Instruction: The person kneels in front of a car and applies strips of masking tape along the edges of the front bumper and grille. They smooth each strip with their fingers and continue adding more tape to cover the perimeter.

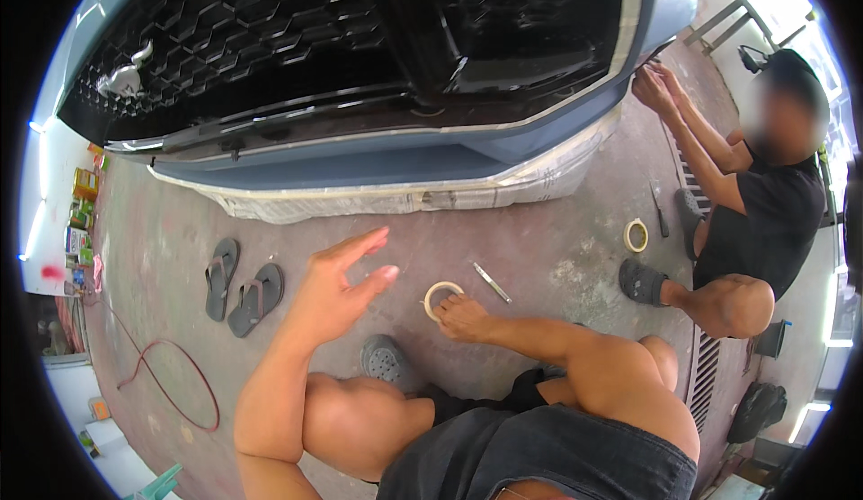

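Fingers of the right hand (463, 316) curl down onto a roll of masking tape (440, 296) lying flat on the concrete floor (557, 257), touching its near rim. The right forearm reaches forward over the bent knee. The left hand (337, 289) is raised, fingers spread and extended, holding nothing. A small metal tool (492, 282) lies just beside the roll.

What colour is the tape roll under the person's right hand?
The tape roll under the right hand is pale cream; head view shows it.
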### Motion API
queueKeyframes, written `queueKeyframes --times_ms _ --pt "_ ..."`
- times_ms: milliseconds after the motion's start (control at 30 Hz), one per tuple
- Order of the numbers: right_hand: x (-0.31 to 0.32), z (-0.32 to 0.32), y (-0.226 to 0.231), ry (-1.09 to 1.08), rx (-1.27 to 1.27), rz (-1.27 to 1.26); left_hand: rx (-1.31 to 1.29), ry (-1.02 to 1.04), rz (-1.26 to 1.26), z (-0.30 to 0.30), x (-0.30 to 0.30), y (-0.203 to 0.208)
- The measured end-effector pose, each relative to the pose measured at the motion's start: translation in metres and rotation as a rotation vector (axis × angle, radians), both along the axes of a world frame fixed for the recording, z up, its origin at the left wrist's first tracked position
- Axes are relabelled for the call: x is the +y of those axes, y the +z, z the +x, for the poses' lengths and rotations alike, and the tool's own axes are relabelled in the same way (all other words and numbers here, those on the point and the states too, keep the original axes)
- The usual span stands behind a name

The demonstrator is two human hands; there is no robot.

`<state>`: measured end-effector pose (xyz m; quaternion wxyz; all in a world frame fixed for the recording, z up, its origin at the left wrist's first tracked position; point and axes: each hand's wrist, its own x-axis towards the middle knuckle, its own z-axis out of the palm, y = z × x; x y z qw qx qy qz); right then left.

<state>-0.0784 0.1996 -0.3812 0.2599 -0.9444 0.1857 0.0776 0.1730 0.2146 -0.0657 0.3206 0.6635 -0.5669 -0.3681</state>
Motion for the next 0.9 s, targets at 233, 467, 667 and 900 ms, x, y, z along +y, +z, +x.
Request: queueKeyframes --times_ms 233,467,667,900 --pt "-0.042 0.032 0.141 -0.387 -0.345 0.562 0.223 0.303 -0.115 -0.002 -0.008 -0.017" --pt "-0.084 0.022 0.242 -0.327 -0.864 0.585 0.362 0.522 -0.386 -0.015 -0.024 0.000" --pt "-0.101 0.009 0.262 -0.204 -1.087 0.257 0.434 0.440 -0.392 -0.036 -0.024 0.015" --pt "-0.106 0.009 0.273 -0.158 -1.044 0.147 0.408 0.309 -0.449 -0.049 -0.021 0.017"
